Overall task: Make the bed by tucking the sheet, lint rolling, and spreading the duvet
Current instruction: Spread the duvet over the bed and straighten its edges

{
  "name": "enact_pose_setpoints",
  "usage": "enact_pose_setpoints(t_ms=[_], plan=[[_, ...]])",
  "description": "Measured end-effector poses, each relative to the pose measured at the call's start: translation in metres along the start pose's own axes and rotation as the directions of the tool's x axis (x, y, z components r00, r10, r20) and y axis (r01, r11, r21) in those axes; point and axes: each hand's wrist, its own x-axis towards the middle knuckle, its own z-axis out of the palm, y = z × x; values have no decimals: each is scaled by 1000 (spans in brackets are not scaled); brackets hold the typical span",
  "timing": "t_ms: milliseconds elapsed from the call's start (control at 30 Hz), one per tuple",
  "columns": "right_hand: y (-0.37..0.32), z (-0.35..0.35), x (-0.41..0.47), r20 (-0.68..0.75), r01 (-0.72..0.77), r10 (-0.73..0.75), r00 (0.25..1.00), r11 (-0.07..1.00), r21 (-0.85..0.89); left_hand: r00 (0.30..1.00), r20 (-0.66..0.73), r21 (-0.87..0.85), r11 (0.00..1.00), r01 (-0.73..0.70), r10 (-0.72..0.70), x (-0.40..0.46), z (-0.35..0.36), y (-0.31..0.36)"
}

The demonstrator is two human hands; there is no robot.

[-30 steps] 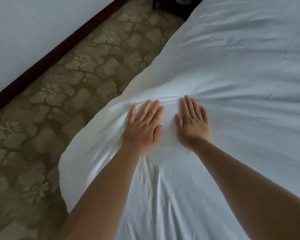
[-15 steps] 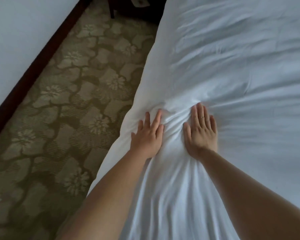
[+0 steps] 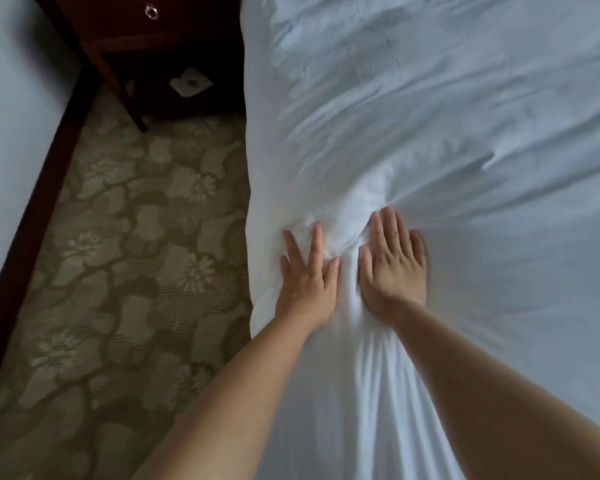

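Head view, step in hand: the white cover on the bed, judged to be the duvet (image 3: 447, 140) and not the sheet, is being smoothed and spread flat near the bed's left edge; the spreading stage is judged to be under way.
Head view, left hand (image 3: 307, 271): laid palm-down on the cloth just inside the bed's edge, fingers straight and splayed, nothing gripped.
Head view, right hand (image 3: 392, 268): laid palm-down just beside the left, fingers straight and close together, nothing gripped; the two hands are near but not touching.
Head view, location of the duvet: spread over the bed from the near edge to the far end, its left border hanging beside the carpet (image 3: 125, 271).
Head view, cloth: white, matte, soft woven cover; a bunched ridge is raised between and ahead of the fingertips, with long pleats fanning back along the forearms and broad creases further up.
Head view, next move: judged to call for an outward push with flat palms so that the ridge is carried toward the edge and the pleats are released.
Head view, floor: carpet in olive and beige, flower-and-stone pattern, low pile.
Head view, nightstand (image 3: 125, 32): dark reddish wood, straight legs, a round metal pull.
Head view, wall (image 3: 11, 116): plain and pale, with a dark skirting board.
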Motion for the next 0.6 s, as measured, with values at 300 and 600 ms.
enact_pose_setpoints(t_ms=[300, 600], plan=[[-2, 13, 121, -55, -139, 138, 989, 990, -1, 979, -164, 77, 988, 134, -120, 177, -36, 39], [6, 35, 250, -117, -79, 72, 990, 995, -56, 946, -27, 574, 779, -251, 324, 360, -103, 77]])
